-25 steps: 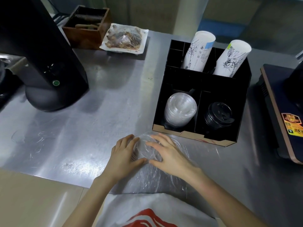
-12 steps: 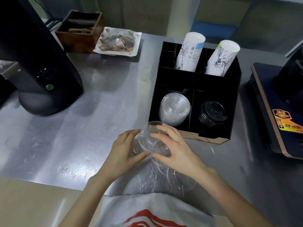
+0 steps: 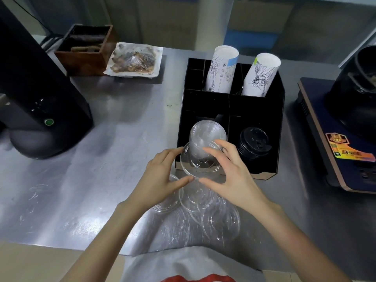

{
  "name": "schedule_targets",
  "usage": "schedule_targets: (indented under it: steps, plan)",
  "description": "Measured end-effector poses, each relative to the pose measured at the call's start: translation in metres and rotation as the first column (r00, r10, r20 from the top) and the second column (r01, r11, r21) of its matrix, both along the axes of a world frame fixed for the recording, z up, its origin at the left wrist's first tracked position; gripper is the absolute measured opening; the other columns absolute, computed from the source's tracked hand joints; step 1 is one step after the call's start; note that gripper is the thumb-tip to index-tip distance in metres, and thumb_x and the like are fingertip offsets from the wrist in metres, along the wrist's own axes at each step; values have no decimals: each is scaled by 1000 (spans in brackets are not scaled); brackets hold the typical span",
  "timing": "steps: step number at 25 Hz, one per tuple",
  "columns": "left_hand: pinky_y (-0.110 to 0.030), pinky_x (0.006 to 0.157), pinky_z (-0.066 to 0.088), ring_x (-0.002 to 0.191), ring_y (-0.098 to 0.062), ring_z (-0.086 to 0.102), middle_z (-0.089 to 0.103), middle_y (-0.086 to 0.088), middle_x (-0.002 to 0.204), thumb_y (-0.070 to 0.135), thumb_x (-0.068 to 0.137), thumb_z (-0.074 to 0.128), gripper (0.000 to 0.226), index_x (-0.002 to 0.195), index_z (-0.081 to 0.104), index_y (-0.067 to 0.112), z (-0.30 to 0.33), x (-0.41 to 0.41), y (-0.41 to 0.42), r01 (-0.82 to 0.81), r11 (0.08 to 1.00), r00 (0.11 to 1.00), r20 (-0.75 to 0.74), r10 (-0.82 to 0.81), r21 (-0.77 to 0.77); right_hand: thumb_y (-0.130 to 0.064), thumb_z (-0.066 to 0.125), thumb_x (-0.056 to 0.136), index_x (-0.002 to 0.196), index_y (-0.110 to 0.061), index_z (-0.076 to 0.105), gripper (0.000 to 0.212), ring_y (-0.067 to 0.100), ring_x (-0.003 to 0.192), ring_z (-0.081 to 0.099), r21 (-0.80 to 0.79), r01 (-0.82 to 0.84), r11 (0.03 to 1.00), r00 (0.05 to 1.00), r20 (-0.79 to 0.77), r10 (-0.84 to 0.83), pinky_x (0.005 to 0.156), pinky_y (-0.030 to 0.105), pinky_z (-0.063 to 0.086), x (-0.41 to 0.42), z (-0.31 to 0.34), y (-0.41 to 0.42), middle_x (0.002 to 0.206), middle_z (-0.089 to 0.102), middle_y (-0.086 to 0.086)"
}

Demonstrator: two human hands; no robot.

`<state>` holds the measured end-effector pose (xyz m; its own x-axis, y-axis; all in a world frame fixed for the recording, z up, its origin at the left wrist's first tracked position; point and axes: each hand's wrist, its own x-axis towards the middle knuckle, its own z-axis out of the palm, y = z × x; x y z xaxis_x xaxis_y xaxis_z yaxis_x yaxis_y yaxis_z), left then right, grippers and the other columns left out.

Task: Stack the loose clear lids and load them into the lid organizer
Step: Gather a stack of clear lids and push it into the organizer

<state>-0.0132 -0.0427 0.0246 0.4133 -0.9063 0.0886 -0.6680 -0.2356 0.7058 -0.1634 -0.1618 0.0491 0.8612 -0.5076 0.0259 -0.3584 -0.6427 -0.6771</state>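
the left hand [image 3: 162,180] and right hand [image 3: 230,176] pinch a clear lid [image 3: 198,163] by its rim just above the tabletop [image 3: 114,159], before the lid organizer [image 3: 232,106]; it looks light, thin, slippery, best gripped at opposite edges.

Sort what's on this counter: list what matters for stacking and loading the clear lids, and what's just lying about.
Belongs to the job:
- clear lids held between left hand and right hand
- loose clear lids on the counter
- clear lid stack in the lid organizer

Lying about:
- black lids
- two paper cup sleeves
- wrapped food tray
- wooden box
- black machine
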Motion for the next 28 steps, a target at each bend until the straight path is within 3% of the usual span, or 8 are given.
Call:
schedule_targets:
  steps: [6, 13, 18, 28]
  plan:
    - [-42, 95, 35, 112, -28, 47, 53, -9, 125, 62, 66, 43, 79, 128, 39, 14, 4, 10, -26, 33, 998, 991, 126, -39, 44, -32, 70, 73, 130, -30, 36, 66, 16, 126, 30, -15, 50, 999, 998, -25, -50, 98, 22, 23, 10, 3, -21, 143, 23, 3]
    - [-40, 95, 28, 112, -26, 43, 52, -7, 124, 64, 64, 37, 79, 127, 40, 15, 5, 24, -60, 5, 995, 968, 249, -29, 96, -35, 68, 75, 131, -29, 34, 66, 11, 132, 20, -11, 39, 999, 997, -61, -39, 100, 22, 22, 27, 0, -54, 144, 22, -1]
    - [-36, 89, 19, 101, -22, 40, 60, -11, 114, 56, 67, 41, 72, 121, 45, 9, -4, 29, -76, -17, 995, 916, 401, -25, 101, -34, 68, 75, 131, -23, 37, 65, 16, 132, 23, -45, 31, 999, 995, -95, -35, 102, 22, 23, 36, -7, -68, 144, 24, 4]
    - [-39, 84, 20, 95, -23, 37, 62, -13, 107, 53, 70, 41, 67, 115, 48, 4, -5, 25, -79, -68, 982, 854, 519, -33, 175, -41, 64, 76, 127, -20, 43, 60, 19, 130, 27, -211, -44, 976, 978, -209, -1, 108, 34, 17, 41, -7, -74, 144, 31, 7]
